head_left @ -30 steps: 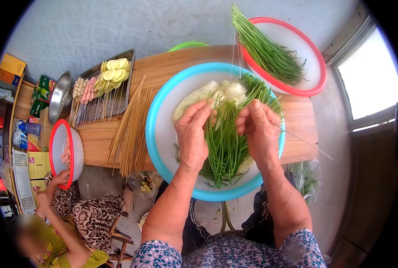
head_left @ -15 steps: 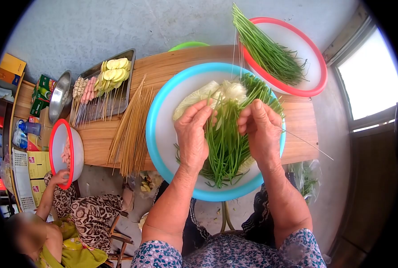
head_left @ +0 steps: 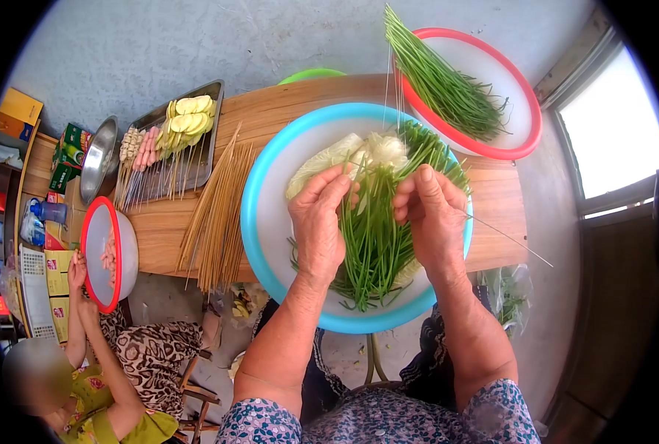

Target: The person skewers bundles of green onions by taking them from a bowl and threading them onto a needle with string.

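Observation:
Over a large white basin with a light blue rim (head_left: 259, 274), my left hand (head_left: 320, 226) is pinched closed on a bunch of long green chives (head_left: 374, 255). The chives hang between my hands, their lower ends in the basin. My right hand (head_left: 437, 222) is closed with thumb and fingers together on a thin skewer (head_left: 508, 237), which sticks out to the right. The skewer's tip is hidden by the fingers. Behind my hands lie a pale crinkled bundle (head_left: 329, 163) and more cut greens (head_left: 429, 152) in the basin.
Loose bamboo skewers (head_left: 218, 222) lie left of the basin. A metal tray (head_left: 213, 92) holds skewered food. A red-rimmed basin (head_left: 529, 111) with green stalks stands back right. At left, a seated person (head_left: 122, 385) is beside a smaller red-rimmed basin (head_left: 127, 255).
The seated person's hand has left the smaller basin's front rim; both their hands are now raised together at its left side. My hands and the chives look the same.

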Motion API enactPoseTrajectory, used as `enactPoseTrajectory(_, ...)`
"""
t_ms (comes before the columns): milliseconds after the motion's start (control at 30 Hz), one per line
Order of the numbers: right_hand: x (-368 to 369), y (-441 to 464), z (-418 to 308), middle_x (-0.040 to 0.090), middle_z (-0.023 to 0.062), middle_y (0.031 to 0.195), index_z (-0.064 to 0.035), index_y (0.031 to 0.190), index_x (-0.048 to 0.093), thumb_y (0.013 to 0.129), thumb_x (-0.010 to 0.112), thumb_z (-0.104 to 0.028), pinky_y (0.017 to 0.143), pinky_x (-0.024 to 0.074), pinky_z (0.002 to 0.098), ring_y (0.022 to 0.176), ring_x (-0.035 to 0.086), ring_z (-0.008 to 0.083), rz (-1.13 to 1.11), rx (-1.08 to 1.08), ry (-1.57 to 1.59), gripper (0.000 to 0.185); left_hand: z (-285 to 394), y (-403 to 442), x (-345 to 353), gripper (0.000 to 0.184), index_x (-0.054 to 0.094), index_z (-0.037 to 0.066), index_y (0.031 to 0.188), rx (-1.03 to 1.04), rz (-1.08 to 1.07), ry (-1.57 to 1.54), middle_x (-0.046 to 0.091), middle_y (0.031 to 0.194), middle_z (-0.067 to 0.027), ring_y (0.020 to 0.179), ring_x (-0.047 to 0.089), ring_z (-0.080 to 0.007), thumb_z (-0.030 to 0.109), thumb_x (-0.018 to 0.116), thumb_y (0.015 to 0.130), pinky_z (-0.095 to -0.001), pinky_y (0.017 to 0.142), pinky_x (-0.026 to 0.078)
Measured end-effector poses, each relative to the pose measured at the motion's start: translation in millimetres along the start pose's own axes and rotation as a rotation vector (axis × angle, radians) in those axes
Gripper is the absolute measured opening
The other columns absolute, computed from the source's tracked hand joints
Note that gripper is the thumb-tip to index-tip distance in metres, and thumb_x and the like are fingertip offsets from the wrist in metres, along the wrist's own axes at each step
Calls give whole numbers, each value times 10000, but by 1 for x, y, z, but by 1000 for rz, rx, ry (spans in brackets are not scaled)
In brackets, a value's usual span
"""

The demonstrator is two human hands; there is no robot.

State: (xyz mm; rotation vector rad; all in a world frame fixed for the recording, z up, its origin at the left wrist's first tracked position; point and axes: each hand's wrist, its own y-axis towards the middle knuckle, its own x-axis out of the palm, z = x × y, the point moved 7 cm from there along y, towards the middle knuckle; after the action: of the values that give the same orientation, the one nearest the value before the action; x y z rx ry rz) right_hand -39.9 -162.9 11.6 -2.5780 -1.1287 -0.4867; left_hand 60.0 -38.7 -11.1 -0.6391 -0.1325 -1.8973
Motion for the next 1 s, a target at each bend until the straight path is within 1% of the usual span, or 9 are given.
enactPoseTrajectory(300, 1, 1, 1, 599, 46, 681, -24, 797, 614, 919, 547, -312, 538, 418, 246, 565, 525, 120, 7, 5, 18, 320, 7, -5, 5, 208, 640, -35, 1033, 84, -54, 184, 640, 924, -74, 830, 568, -92, 25, 598, 838, -223, 761, 459)
enactPoseTrajectory(433, 1, 4, -1, 593, 48, 669, -34, 777, 599, 929, 527, -316, 525, 422, 240, 552, 523, 121, -8, 20, 95, 329, 7, -2, 5, 222, 639, -21, 1052, 83, -109, 196, 642, 946, -64, 852, 570, -90, 37, 608, 839, -215, 772, 455)
enactPoseTrajectory(533, -1, 4, -1, 589, 52, 650, -44, 766, 587, 937, 509, -315, 501, 422, 236, 526, 521, 128, -56, 41, 121, 331, 13, -1, 9, 237, 635, -13, 1066, 97, -147, 95, 643, 953, -52, 863, 570, -92, 58, 625, 839, -218, 788, 454)
enactPoseTrajectory(600, 0, 1, -4, 588, 55, 643, -45, 766, 586, 938, 506, -312, 489, 422, 238, 513, 521, 132, -95, 58, 165, 328, 16, -5, 14, 243, 632, -7, 1072, 117, -251, 163, 641, 961, -42, 882, 568, -90, 69, 635, 841, -223, 812, 454)
enactPoseTrajectory(667, 4, -7, -11, 588, 57, 636, -47, 767, 584, 940, 502, -309, 476, 422, 241, 501, 521, 137, -135, 66, 209, 325, 26, -16, 22, 239, 632, -10, 1068, 127, -304, 123, 641, 955, -40, 875, 567, -87, 64, 636, 840, -221, 806, 454)
enactPoseTrajectory(733, 8, -18, -20, 535, 75, 609, -34, 752, 545, 962, 435, -349, 455, 394, 252, 484, 481, 162, -150, 92, 226, 394, 36, -32, 29, 236, 632, -12, 1064, 143, -364, 88, 641, 950, -38, 867, 567, -84, 59, 638, 839, -220, 801, 454)
enactPoseTrajectory(767, 12, -23, -25, 531, 74, 606, -34, 763, 548, 961, 438, -345, 446, 392, 262, 479, 476, 167, -208, 70, 237, 385, 41, -40, 29, 230, 632, -16, 1059, 165, -352, 111, 642, 942, -35, 854, 565, -81, 55, 637, 841, -215, 788, 453)
enactPoseTrajectory(867, 19, -48, -40, 530, 71, 606, -33, 773, 552, 961, 441, -338, 438, 390, 268, 479, 475, 163, -210, 77, 299, 376, 53, -64, 32, 217, 635, -23, 1049, 233, -319, 130, 645, 926, -31, 831, 561, -76, 56, 636, 846, -205, 767, 449)
enactPoseTrajectory(1000, 32, -82, -66, 539, 70, 614, -30, 792, 561, 959, 451, -323, 433, 385, 270, 482, 479, 158, -307, 40, 337, 355, 85, -108, 36, 191, 642, -29, 1019, 333, -281, 100, 645, 906, -26, 812, 554, -69, 74, 632, 859, -199, 761, 443)
